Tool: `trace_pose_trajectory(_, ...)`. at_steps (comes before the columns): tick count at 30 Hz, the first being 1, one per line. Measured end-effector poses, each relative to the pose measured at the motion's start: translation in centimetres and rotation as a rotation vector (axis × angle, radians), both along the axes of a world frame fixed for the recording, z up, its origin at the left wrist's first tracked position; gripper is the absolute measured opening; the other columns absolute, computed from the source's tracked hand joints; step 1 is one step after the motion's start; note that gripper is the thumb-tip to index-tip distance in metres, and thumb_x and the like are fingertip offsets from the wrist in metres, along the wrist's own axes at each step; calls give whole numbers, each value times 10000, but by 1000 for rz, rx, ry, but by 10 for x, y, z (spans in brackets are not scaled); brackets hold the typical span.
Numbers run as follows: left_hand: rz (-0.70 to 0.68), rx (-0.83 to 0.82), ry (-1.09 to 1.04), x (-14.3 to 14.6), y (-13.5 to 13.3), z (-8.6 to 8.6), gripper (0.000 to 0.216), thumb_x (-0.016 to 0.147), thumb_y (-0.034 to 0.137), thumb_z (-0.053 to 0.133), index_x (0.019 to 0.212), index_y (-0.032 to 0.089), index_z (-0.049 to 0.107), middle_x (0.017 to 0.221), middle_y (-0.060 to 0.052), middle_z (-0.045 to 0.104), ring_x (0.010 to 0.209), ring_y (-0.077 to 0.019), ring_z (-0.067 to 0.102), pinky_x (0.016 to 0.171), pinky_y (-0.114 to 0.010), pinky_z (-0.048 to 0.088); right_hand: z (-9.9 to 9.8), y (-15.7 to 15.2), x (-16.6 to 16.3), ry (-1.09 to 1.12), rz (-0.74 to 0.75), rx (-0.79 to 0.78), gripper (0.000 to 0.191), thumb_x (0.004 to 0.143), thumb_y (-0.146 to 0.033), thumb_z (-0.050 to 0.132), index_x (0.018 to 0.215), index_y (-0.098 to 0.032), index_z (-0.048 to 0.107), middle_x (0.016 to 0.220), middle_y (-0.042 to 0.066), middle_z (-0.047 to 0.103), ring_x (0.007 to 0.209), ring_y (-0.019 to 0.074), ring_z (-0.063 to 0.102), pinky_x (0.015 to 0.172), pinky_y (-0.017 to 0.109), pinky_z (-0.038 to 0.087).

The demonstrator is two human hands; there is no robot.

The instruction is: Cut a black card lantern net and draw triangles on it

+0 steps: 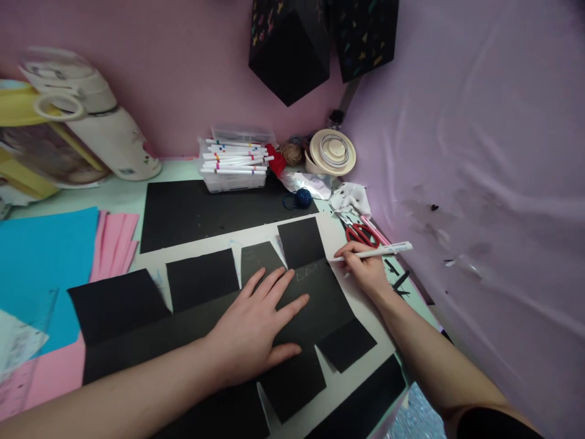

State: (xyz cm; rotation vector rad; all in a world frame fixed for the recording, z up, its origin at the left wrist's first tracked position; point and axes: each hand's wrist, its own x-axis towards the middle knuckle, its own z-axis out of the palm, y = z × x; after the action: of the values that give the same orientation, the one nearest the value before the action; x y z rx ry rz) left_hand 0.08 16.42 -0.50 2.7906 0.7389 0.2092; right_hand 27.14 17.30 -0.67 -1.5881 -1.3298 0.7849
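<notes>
Black cutout (192,317), scissors (363,233) beside pen (379,250)

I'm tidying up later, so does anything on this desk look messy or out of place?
Yes. Small black paper scraps lie scattered on the desk by the right hand, some stuck on the purple cloth. The markers are heaped loosely on their box, not inside it.

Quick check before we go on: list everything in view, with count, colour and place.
cut-out card: one, black, centre, on white sheet
card sheet: one, black, behind
marker box: one, clear, white markers, back centre
scissors: one, red handles, right
paper: blue and pink sheets, left
tape roll: one, cream, back
left hand: flat on the cut-out card
right hand: holds white pen, tip at the card
</notes>
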Motion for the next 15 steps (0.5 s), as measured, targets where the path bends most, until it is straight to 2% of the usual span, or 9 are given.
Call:
trace_pose_trajectory(4, 2, 4, -11, 0, 0, 0, 721, 813, 589, 641, 1439, 296, 437, 1555, -157, 328, 1427, -369, 290, 1144, -575, 198, -4, -1, -1, 14, 50, 5, 168, 783, -229, 544, 699, -178, 679, 508, -16, 595, 438, 112, 513, 436, 222, 389)
trace_pose_trajectory(15, -6, -8, 11, 0, 0, 2, 719, 825, 587, 625, 1450, 299, 418, 1558, -164, 320, 1433, -362, 281, 1143, -576, 199, -7, -1, 0, -13, 87, 39, 195, 837, -225, 545, 720, -178, 694, 582, 0, 630, 518, 122, 555, 515, 238, 441)
